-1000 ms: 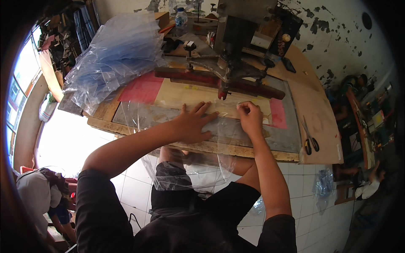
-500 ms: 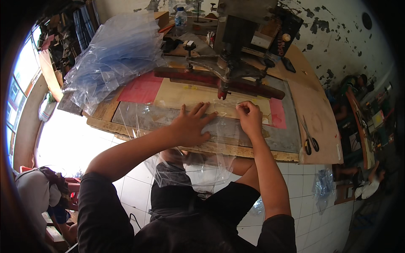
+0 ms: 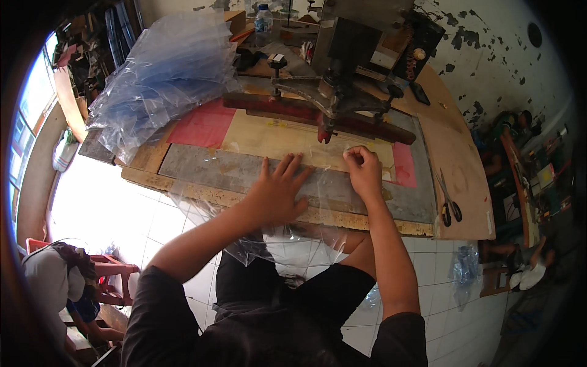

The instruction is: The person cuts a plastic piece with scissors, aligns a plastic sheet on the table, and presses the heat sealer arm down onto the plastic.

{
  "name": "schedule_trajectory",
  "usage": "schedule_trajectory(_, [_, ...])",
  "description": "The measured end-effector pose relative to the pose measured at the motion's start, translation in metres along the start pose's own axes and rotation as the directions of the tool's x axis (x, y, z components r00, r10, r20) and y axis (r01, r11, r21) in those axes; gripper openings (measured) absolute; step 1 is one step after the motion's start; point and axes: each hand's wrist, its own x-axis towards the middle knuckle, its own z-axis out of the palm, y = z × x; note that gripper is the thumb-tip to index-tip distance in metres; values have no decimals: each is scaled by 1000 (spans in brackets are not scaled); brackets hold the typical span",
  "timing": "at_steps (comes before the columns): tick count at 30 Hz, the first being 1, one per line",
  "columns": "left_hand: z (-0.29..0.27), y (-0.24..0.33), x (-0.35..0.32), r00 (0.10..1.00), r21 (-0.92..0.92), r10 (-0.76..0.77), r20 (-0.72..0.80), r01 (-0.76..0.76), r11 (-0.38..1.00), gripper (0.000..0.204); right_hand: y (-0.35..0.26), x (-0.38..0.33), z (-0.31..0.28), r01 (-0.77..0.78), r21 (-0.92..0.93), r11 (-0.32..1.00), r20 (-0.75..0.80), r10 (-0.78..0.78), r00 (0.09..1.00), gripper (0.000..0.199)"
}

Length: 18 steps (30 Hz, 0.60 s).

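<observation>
My left hand [image 3: 275,194] lies flat with fingers spread, pressing a clear plastic sheet [image 3: 329,211] against the grey plate [image 3: 199,168] of the worktable. My right hand [image 3: 365,172] is closed in a pinch at the sheet's far right edge, by the cream strip [image 3: 257,136]. From the table's front edge the sheet droops over my lap. Just beyond both hands is the long dark red bar [image 3: 275,112] of a press, raised over the cream strip and the pink pieces [image 3: 202,126] at its ends.
A tall pile of clear plastic sheets [image 3: 165,73] covers the table's left part. Black-handled scissors [image 3: 451,208] rest on the right, with a dark phone [image 3: 419,93] farther back. A water bottle [image 3: 263,25] stands behind. Other people sit at far left and far right.
My left hand has slid a little toward me and to the left over the sheet. The sheet's loose left part has sunk lower. My right hand keeps its pinch in nearly the same place.
</observation>
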Motion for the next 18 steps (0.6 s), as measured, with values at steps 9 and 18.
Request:
schedule_trajectory(9, [10,29,-32,978,-95,-129,-166,115,989,72,-13,-5,-3,78,40,996,33,-80,996,22])
schedule_trajectory(18, [15,32,-35,964,-136,-164,-210,138,981,71,-19,-8,-3,96,72,993,44,-100,994,20])
